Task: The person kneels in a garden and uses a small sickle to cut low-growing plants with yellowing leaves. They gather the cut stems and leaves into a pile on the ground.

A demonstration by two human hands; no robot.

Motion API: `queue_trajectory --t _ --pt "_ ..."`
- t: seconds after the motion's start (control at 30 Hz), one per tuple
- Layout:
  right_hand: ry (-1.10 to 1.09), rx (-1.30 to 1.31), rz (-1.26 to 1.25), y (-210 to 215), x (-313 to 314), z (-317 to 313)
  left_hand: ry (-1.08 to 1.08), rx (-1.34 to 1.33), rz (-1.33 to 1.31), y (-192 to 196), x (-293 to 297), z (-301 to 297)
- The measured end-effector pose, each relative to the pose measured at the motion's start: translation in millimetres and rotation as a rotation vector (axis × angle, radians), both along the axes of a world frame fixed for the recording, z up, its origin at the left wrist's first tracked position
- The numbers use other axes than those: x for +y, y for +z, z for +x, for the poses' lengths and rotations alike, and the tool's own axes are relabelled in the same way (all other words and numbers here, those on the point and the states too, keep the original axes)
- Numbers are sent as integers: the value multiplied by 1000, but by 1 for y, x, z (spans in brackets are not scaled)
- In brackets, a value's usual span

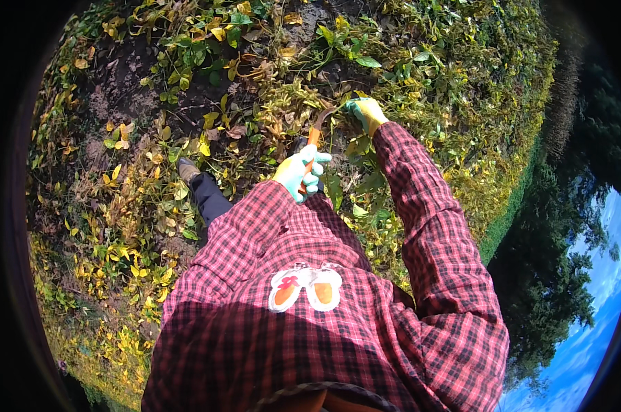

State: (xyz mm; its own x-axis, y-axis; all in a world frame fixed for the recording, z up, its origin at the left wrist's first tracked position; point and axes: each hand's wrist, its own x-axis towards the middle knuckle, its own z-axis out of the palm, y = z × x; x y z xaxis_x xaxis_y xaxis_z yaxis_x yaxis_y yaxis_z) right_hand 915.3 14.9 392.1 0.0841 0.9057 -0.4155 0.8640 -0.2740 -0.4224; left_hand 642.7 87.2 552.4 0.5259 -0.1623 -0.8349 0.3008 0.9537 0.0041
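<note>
The left hand point(301, 172) closes around the orange handle of the sickle point(314, 135), which I take as the landmark; its brown blade points away from the body, among the bean plants point(293, 99). Just to the right of the blade is the right hand point(366, 115), in a yellow and green glove, with the fingers bent near some thin stems; whether they hold a stem firmly, I cannot tell. In my judgement, the main danger is this nearness: if the blade slips on a dry stem or is pulled too hard, it may reach the fingers of the right hand. A pull toward the body could also bring the edge near the legs, and the shoe point(187, 170) stands to the left of the sickle, on its near side. Tangled leaves around the sickle may catch it and turn it. The tip of the blade is hard to separate from the stems, the right fingertips are partly hidden, and the other foot is not clearly visible.
</note>
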Motion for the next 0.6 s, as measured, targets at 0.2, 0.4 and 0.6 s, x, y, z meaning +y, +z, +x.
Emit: queue_trajectory --t 0.2,0.4,0.6 --pt "-732 -97 -318 49 -10 55 -103 0 151 27 0 -27" --pt "-229 -519 -284 109 -16 97 -88 -62 207 21 -3 -31" --pt "139 -418 255 124 -3 14 -116 -60 212 15 -1 -35"
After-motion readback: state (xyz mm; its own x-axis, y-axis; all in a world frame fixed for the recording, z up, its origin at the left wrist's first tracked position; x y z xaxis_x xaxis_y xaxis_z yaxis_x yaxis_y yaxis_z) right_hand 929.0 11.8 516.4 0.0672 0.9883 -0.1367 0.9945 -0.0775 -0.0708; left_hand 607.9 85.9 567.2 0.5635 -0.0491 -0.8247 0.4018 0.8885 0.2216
